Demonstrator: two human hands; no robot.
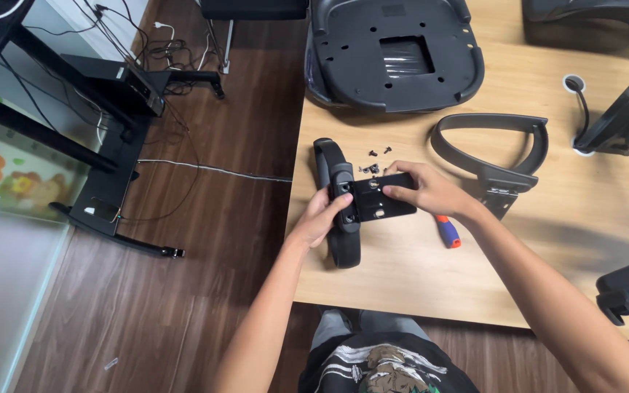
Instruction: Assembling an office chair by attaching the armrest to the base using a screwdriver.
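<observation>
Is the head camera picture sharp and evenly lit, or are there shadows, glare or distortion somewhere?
Head view: sharp at the hands and the black armrest; soft daylight, with a broad shadow on the wooden table right of the right hand; pale glare on the floor mat at far left; wide-angle bending at the edges; the small screws stay tiny.

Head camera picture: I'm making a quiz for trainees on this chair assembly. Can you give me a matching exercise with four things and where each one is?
Things:
1. armrest with bracket
2. second armrest
3. screwdriver
4. chair seat

Places:
A. upside down at the table's far edge
B. lying free on the table, right of the hands
C. held between the left hand and right hand
D. on the table, partly under the right wrist

Pairs: 1-C, 2-B, 3-D, 4-A
</observation>
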